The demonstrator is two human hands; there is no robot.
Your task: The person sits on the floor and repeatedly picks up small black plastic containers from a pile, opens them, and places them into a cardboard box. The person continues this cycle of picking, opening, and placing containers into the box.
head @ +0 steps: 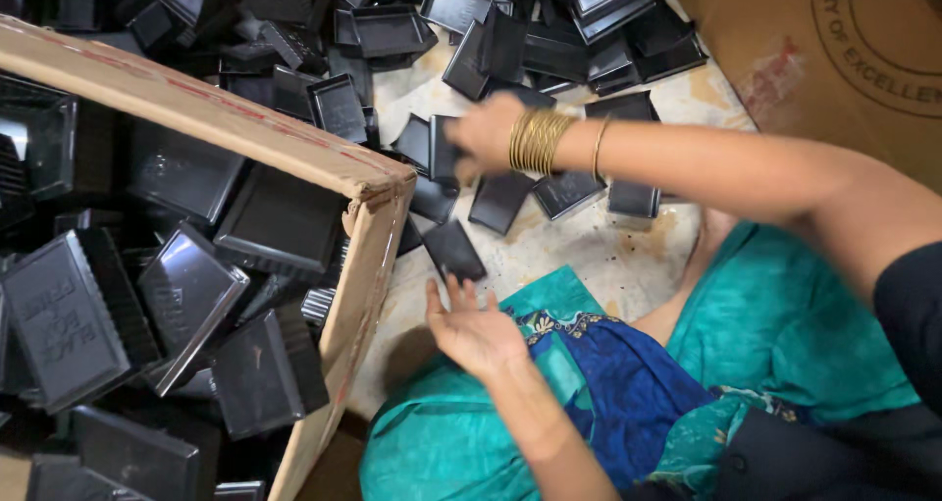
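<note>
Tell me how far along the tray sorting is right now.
Done: the cardboard box already holds many black trays. In hand: the right hand grips a tray on the floor; the left hand is open, empty. Left: a large loose pile remains on the floor.

We look steeply down from our head-worn camera, close above the floor (628, 256), box (363, 256) at frame left.

Right hand (483, 133) motion-blurred; its grip unclear
</note>
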